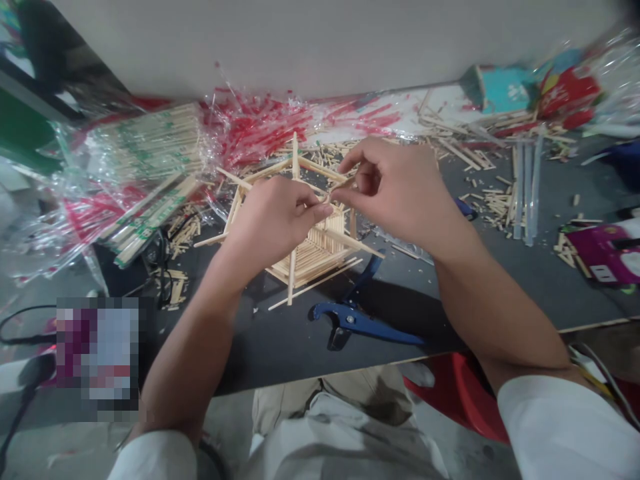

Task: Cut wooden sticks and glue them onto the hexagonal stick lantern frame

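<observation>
A basket-like frame built of thin wooden sticks [325,273] stands on the dark tabletop, its layered sticks stacked around an open middle, with longer sticks jutting from the corners. Over its upper part, my left hand [277,217] is closed in a pinch, thumb against forefinger. My right hand [395,187] faces it, also pinching, with its other fingers curled. A small, thin, pale piece shows between the two sets of fingertips, too blurred to name. My hands hide part of the frame behind them. Nearer to me lies a blue-handled cutter [370,323], its jaws apart.
Wrapped bundles of wooden sticks [150,147] lie at the left, beside red and clear plastic wrappers [265,123]. Cut stick bits [493,203] are scattered about, with clear narrow sleeves [527,190] at the right. A purple packet [607,253] sits near the right edge.
</observation>
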A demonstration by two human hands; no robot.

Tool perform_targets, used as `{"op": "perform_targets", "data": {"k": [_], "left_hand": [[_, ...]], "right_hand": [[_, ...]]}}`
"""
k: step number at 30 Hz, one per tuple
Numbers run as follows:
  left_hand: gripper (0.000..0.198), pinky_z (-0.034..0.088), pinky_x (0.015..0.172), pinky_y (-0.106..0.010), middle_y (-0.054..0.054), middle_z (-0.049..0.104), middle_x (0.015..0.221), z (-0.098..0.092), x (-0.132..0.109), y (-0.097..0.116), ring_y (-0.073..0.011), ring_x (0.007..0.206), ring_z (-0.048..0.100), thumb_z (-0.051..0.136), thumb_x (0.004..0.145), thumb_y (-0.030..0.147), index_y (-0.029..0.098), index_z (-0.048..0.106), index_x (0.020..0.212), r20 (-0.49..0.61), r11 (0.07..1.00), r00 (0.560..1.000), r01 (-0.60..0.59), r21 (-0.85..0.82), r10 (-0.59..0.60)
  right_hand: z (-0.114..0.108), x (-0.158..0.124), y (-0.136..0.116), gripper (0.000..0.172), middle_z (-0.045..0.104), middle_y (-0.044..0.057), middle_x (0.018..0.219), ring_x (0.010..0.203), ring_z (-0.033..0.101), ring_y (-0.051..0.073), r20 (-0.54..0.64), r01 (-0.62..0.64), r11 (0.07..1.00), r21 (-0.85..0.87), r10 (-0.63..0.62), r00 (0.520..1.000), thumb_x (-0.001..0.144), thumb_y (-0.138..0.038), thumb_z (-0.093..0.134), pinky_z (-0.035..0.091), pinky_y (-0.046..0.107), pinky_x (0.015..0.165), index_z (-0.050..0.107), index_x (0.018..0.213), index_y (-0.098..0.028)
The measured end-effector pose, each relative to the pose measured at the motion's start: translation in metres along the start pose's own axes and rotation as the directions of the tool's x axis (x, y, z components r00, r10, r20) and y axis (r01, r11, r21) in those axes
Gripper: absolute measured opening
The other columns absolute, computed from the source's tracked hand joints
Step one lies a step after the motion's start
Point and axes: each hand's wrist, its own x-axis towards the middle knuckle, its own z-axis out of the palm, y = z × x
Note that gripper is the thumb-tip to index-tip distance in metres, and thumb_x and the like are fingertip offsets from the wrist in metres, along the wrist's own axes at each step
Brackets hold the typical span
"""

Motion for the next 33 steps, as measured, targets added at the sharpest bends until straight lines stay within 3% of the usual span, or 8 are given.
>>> {"op": "perform_targets", "data": {"k": [8,13,20,28,33], "left_hand": [[0.031,0.029,0.066,-0.037,0.005,0.039,0.053,0.0001,-0.0002,0.0001,-0.0152,0.058,0.036,0.072,0.096,0.035,0.021,0.068,0.068,-0.004,0.999,1.0,-0.023,0.025,0.023],[0.036,0.03,0.066,-0.037,0.003,0.04,0.054,-0.0004,0.0002,0.0024,-0.0172,0.06,0.04,0.07,0.097,0.034,0.022,0.063,0.064,0.022,1.0,1.0,-0.022,0.018,0.022],[0.036,0.03,0.064,-0.036,0.002,0.045,0.055,0.0,0.0005,0.0048,-0.0166,0.058,0.04,0.07,0.098,0.033,0.022,0.062,0.065,0.03,0.999,0.999,-0.027,0.033,0.027],[0.033,0.029,0.064,-0.035,0.004,0.043,0.054,0.0013,0.0005,0.0015,-0.015,0.057,0.037,0.071,0.099,0.033,0.021,0.068,0.068,0.014,1.0,1.0,-0.021,0.024,0.02],[0.019,0.035,0.067,-0.034,0.004,0.047,0.056,-0.005,-0.0003,0.0003,-0.0158,0.062,0.046,0.076,0.094,0.03,0.021,0.078,0.077,0.057,0.998,0.998,-0.02,-0.052,0.023]], "right_hand": [[-0.0006,-0.0001,-0.0017,0.004,0.077,0.003,0.086,0.084,0.071,0.024,0.058,0.028,0.999,0.036,-0.03,0.998,0.093,-0.022,0.079,0.049,0.04,0.082,0.079,0.096,-0.025],[-0.0008,-0.0006,-0.0004,0.005,0.076,0.005,0.086,0.089,0.071,0.028,0.063,0.029,0.999,0.034,-0.032,0.998,0.095,-0.03,0.076,0.049,0.042,0.081,0.079,0.098,-0.028],[-0.0008,0.0001,-0.0014,0.004,0.077,0.005,0.087,0.083,0.069,0.026,0.071,0.027,0.999,0.019,-0.028,0.997,0.092,-0.025,0.076,0.048,0.042,0.083,0.078,0.095,-0.026],[0.0009,-0.0002,0.0014,0.006,0.073,0.004,0.081,0.086,0.069,0.028,0.051,0.036,0.998,0.051,-0.038,0.998,0.093,-0.029,0.076,0.048,0.042,0.083,0.08,0.097,-0.027],[-0.0007,0.0007,0.0028,0.008,0.074,0.005,0.081,0.084,0.069,0.028,0.065,0.041,0.999,0.031,-0.043,0.997,0.093,-0.031,0.076,0.049,0.042,0.082,0.081,0.099,-0.028]]}}
